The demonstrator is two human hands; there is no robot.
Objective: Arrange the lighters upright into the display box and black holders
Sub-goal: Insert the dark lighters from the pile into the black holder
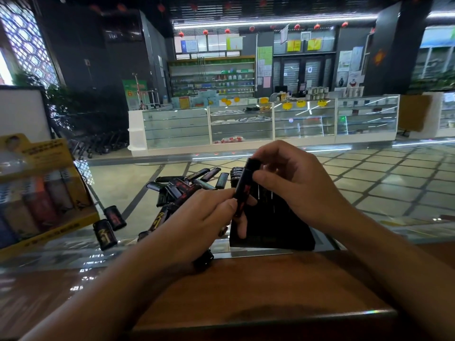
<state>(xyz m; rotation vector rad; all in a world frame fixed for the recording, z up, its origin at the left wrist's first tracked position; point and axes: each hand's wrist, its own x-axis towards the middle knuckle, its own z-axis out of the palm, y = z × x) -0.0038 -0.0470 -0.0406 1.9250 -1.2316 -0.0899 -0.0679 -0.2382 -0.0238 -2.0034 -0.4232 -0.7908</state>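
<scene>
You have the black lighter point(243, 190) pinched near-upright between both hands, left hand point(206, 217) curled at its base, right hand point(293, 183) curled round its cap, above the black holder point(275, 230); it looks light, rigid and slick, so grip mid-body.

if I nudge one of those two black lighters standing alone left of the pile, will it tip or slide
Probably tip. The nearer standing lighter is tall over a small base and already looks tilted. The glass counter looks smooth, so a low push might slide it instead. It looks small and rigid, likely light.
</scene>
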